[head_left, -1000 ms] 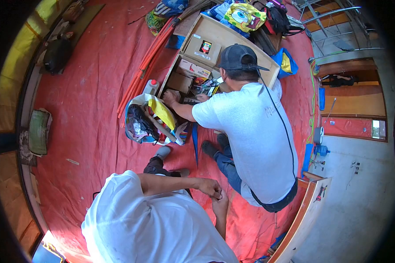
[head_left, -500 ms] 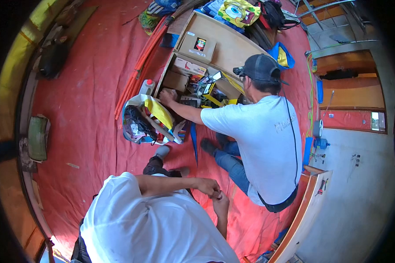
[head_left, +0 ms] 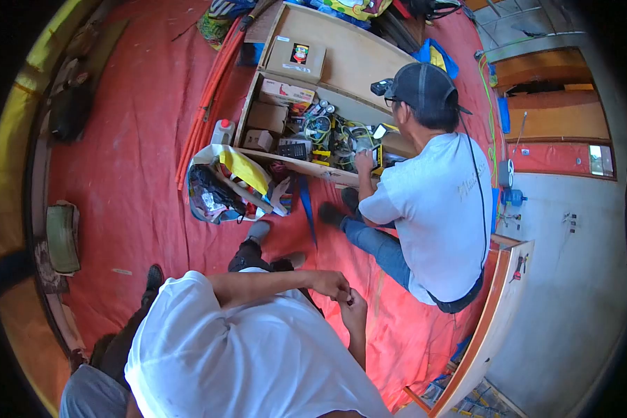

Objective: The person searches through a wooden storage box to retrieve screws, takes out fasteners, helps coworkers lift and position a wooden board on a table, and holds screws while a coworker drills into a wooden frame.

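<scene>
My left hand (head_left: 329, 284) and my right hand (head_left: 355, 311) meet in front of my white shirt (head_left: 251, 341). The fingers of both are pinched together at the tips. Whatever is between them, if anything, is too small and hidden to name. Ahead of my feet stands an open bag (head_left: 212, 209) with a yellow flap, stuffed with mixed things. Beyond it lies an open wooden box (head_left: 306, 167) holding small cartons, cables and tools. A co-worker in a cap (head_left: 425, 87) crouches beside the box, one hand (head_left: 364, 161) reaching into it.
Orange-red tubes (head_left: 205, 115) lie left of the box, near a white bottle (head_left: 223, 131) with a red cap. A wooden panel (head_left: 481, 327) stands at the right. Another person's grey clothing (head_left: 94, 393) shows at the lower left. Red sheeting (head_left: 146, 139) covers the floor.
The co-worker's hand has moved from the box's left end toward its right side. Another person has come into view at lower left. My hands stay together.
</scene>
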`<state>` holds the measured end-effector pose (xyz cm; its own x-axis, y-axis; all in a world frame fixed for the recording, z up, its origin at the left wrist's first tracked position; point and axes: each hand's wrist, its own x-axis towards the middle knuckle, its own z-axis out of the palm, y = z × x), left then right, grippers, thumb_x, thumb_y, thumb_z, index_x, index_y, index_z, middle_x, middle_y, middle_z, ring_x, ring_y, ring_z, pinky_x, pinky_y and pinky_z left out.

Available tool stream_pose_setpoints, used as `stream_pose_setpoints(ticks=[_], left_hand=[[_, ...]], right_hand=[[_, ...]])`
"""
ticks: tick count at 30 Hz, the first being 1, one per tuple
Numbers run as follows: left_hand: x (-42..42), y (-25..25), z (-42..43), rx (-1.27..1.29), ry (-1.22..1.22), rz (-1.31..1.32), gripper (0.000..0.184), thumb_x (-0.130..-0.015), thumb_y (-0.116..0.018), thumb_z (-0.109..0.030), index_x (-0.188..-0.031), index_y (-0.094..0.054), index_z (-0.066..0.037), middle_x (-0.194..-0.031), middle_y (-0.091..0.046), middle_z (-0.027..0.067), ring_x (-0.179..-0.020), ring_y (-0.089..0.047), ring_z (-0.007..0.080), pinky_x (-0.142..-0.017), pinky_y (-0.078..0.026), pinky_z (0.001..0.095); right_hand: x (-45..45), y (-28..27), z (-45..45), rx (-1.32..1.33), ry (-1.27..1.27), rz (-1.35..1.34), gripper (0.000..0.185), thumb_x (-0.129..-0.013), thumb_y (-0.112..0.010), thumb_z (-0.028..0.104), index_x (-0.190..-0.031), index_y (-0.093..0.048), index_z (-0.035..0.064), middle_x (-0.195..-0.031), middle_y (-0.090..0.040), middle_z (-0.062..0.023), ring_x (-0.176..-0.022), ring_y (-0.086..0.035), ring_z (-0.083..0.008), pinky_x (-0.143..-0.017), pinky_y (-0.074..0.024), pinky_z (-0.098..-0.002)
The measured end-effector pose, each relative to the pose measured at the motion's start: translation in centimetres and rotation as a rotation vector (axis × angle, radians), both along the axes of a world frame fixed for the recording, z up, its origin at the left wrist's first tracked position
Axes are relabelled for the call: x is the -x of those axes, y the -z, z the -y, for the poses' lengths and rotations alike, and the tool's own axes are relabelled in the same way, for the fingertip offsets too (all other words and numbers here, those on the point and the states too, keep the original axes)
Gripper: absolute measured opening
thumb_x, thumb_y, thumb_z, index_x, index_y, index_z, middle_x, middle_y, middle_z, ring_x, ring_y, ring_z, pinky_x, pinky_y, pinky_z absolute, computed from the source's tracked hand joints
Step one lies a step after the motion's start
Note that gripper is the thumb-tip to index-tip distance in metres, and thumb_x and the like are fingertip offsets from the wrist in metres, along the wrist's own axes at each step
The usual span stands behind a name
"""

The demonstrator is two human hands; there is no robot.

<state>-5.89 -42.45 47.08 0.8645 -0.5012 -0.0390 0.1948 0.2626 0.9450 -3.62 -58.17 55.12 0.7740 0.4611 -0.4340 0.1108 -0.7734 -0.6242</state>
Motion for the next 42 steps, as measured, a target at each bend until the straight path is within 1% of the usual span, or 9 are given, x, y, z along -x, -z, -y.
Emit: stream_pose_setpoints(ticks=[3, 6, 12, 18, 21, 24, 30, 33, 42], left_hand=[[0.0, -0.5, -0.2, -0.003, 0.014, -0.03, 0.031, -0.087, -0.058, -0.029, -0.089, -0.066, 0.001, -0.074, -0.065, 0.0075, -0.066, -0.06, 0.0153, -0.063, -0.05, 0.0306], [-0.1, -1.6, -0.9, 0.006, 0.097, -0.053, 0.036, -0.088, -0.058, -0.031, -0.097, -0.064, 0.003, -0.078, -0.063, 0.009, -0.07, -0.058, 0.0163, -0.067, -0.049, 0.0316], [-0.3, -1.5, -0.7, -0.04, 0.081, -0.079, 0.038, -0.088, -0.058, -0.033, -0.097, -0.063, 0.003, -0.082, -0.064, 0.009, -0.074, -0.058, 0.015, -0.068, -0.048, 0.031], [0.2, -1.1, 0.0, 0.039, 0.054, -0.018, 0.031, -0.087, -0.059, -0.028, -0.09, -0.064, 0.002, -0.072, -0.061, 0.0056, -0.069, -0.057, 0.015, -0.065, -0.048, 0.0308], [0.0, -0.7, 0.2, -0.05, 0.151, -0.021, 0.037, -0.088, -0.058, -0.031, -0.106, -0.063, 0.0, -0.094, -0.067, 0.0112, -0.088, -0.061, 0.0192, -0.081, -0.048, 0.0343], [-0.2, -0.9, 0.2, -0.059, 0.145, 0.001, 0.034, -0.088, -0.058, -0.03, -0.105, -0.063, 0.0, -0.091, -0.067, 0.0101, -0.085, -0.06, 0.0173, -0.079, -0.048, 0.0338], [-0.5, -1.9, -0.2, 0.058, 0.148, -0.081, 0.03, -0.088, -0.059, -0.027, -0.102, -0.064, -0.001, -0.084, -0.063, 0.0047, -0.078, -0.056, 0.0139, -0.074, -0.047, 0.0309], [-0.1, -0.9, 0.8, 0.145, 0.176, -0.057, 0.029, -0.088, -0.06, -0.027, -0.103, -0.064, -0.002, -0.084, -0.061, 0.0029, -0.078, -0.054, 0.0122, -0.074, -0.046, 0.0291], [0.5, 0.2, 1.7, 0.116, 0.188, -0.073, 0.031, -0.086, -0.063, -0.033, -0.102, -0.065, -0.007, -0.078, -0.06, 0.0014, -0.07, -0.056, 0.0124, -0.059, -0.045, 0.0275]], right_hand=[[0.0, 2.4, 2.0, -0.047, 0.052, -0.009, 0.016, -0.08, -0.06, 0.015, -0.086, -0.061, -0.0005, -0.065, -0.058, -0.0147, -0.058, -0.056, -0.0187, -0.056, -0.0444, -0.034], [-0.3, 1.1, 1.5, 0.183, -0.025, 0.075, 0.014, -0.077, -0.062, 0.012, -0.081, -0.06, -0.0012, -0.066, -0.059, -0.0158, -0.059, -0.058, -0.0189, -0.056, -0.045, -0.0337], [-0.3, 0.1, 1.5, 0.169, 0.002, -0.041, 0.015, -0.079, -0.062, 0.011, -0.079, -0.059, -0.0032, -0.068, -0.063, -0.0116, -0.066, -0.062, -0.0134, -0.057, -0.0462, -0.0305], [0.3, 1.5, 1.6, -0.06, 0.046, -0.091, 0.024, -0.081, -0.062, 0.012, -0.101, -0.062, -0.0001, -0.085, -0.066, -0.014, -0.077, -0.064, -0.0185, -0.069, -0.049, -0.0315], [0.5, 0.2, 0.8, -0.002, 0.001, -0.019, 0.025, -0.082, -0.061, 0.012, -0.104, -0.061, 0.0001, -0.088, -0.066, -0.0152, -0.078, -0.063, -0.0184, -0.071, -0.0491, -0.0318], [0.3, 0.1, 1.2, 0.052, 0.012, -0.046, 0.021, -0.085, -0.058, 0.009, -0.104, -0.059, -0.0016, -0.082, -0.064, -0.0089, -0.076, -0.058, -0.0114, -0.069, -0.0471, -0.0264], [0.6, 0.1, 0.4, -0.284, 0.214, -0.084, 0.021, -0.081, -0.06, 0.002, -0.101, -0.053, -0.0013, -0.082, -0.058, -0.0056, -0.075, -0.055, -0.0115, -0.066, -0.0459, -0.0245], [0.2, 0.5, 1.3, -0.148, 0.024, 0.079, 0.021, -0.078, -0.06, -0.003, -0.096, -0.05, -0.0002, -0.081, -0.055, -0.0036, -0.072, -0.052, -0.0103, -0.063, -0.0454, -0.0243], [-0.2, 0.1, 1.2, -0.019, -0.057, -0.025, 0.021, -0.076, -0.062, -0.002, -0.091, -0.048, 0.0006, -0.076, -0.052, -0.0028, -0.069, -0.049, -0.0096, -0.06, -0.0436, -0.0238]])
